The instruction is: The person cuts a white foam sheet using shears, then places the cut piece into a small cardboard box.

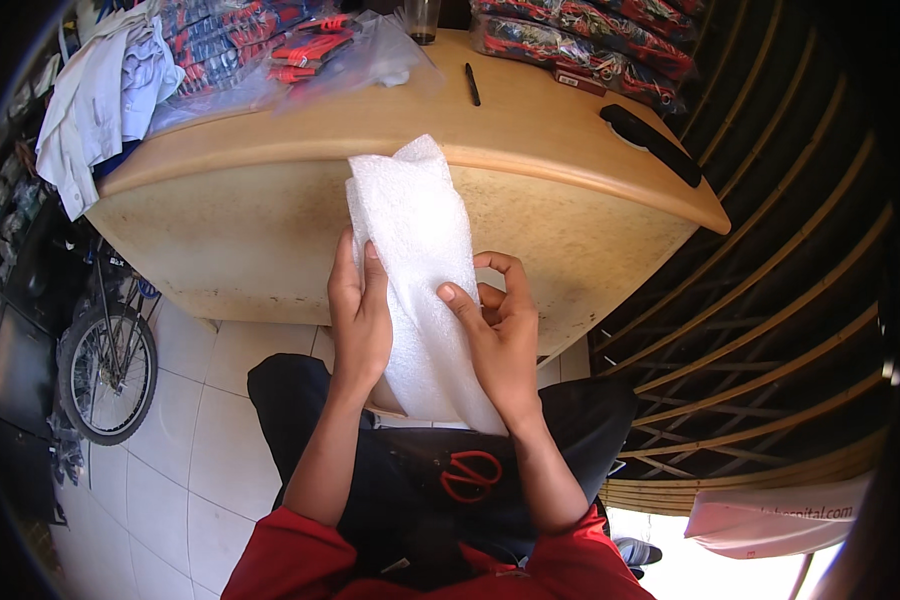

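Between my two hands is a long bundle of white foam sheet (422,240), folded over and standing up above my lap, its top reaching past the table's front edge. Along its left side my left hand (360,310) grips it, thumb on the near face and fingers behind. My right hand (498,325) pinches the right side, thumb pressed on the foam and index finger bent at its edge. Whatever the foam may wrap is hidden, though a brownish edge shows at its lower end. On my dark trousers below lies a pair of red-handled scissors (470,476).
A wooden table (370,125) stands in front, bearing a black pen (472,85), a dark elongated case (652,143), a glass (422,22) and plastic-wrapped red-and-blue packs (580,45). White cloth (105,95) hangs at its left corner. A bicycle wheel (108,373) is at left, a folding gate (770,330) at right.
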`<state>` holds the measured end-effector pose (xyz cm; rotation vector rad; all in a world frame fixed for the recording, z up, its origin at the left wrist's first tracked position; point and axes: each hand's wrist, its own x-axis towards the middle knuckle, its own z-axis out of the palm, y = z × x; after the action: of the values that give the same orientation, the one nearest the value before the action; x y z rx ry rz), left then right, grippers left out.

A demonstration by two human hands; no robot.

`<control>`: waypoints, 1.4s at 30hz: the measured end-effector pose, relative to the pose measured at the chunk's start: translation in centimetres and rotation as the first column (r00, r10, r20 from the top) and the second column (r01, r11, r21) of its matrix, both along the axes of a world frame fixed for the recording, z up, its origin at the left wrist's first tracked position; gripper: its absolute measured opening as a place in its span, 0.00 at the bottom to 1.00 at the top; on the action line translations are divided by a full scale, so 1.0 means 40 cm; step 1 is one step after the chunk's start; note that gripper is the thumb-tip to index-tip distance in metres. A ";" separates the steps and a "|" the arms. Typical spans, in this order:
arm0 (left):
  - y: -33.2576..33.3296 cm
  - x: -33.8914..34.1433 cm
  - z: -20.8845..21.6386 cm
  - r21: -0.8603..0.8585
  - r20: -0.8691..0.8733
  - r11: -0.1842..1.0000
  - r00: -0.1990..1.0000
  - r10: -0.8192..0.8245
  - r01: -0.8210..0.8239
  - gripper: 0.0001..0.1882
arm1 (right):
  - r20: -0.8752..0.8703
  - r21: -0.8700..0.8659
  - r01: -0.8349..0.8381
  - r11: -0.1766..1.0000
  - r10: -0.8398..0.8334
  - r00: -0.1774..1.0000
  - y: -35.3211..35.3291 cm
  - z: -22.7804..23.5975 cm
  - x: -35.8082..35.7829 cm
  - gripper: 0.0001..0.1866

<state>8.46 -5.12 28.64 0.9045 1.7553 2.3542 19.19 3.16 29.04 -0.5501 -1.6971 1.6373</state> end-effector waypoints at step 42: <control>0.033 -0.034 -0.045 0.129 0.166 0.978 0.969 -0.184 0.163 0.16 | 0.055 0.029 -0.187 0.982 0.185 0.981 0.037 -0.113 -0.019 0.25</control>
<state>7.09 -3.79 26.84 0.7983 1.4279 2.3593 18.41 4.65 24.50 -0.4305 -1.8588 1.7336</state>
